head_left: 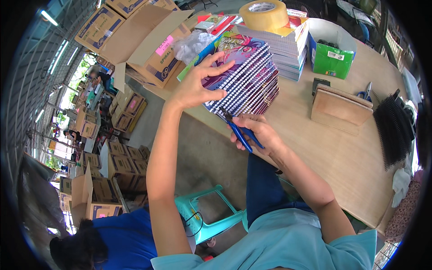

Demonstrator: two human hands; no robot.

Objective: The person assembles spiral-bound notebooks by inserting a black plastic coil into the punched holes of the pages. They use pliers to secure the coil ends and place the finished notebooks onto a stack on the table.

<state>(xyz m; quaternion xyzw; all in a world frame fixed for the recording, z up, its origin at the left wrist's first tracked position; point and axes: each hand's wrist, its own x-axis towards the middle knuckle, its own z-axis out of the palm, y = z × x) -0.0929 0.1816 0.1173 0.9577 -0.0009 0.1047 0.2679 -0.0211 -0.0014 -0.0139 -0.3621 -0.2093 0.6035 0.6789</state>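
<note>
**Hands on the notebook stack**

Left hand (194,85) spreads its fingers flat on the top of the spiral notebooks (245,76), stacked at the wooden table (333,148) edge. Right hand (256,132) clamps blue-handled pliers (238,130), tips apparently at the stack's coils. Tape roll (264,14) sits behind.

- Stack of spiral notebooks (249,76) on table (333,153), near its front edge.
- Left hand (195,83) on stack's left side; right hand (258,132) with pliers (240,132) just before it.
- Tape roll (264,14) on paper pile (288,45) behind stack.
- Wooden block (340,108) right of stack; spiral coils (393,128) farther right.
</note>
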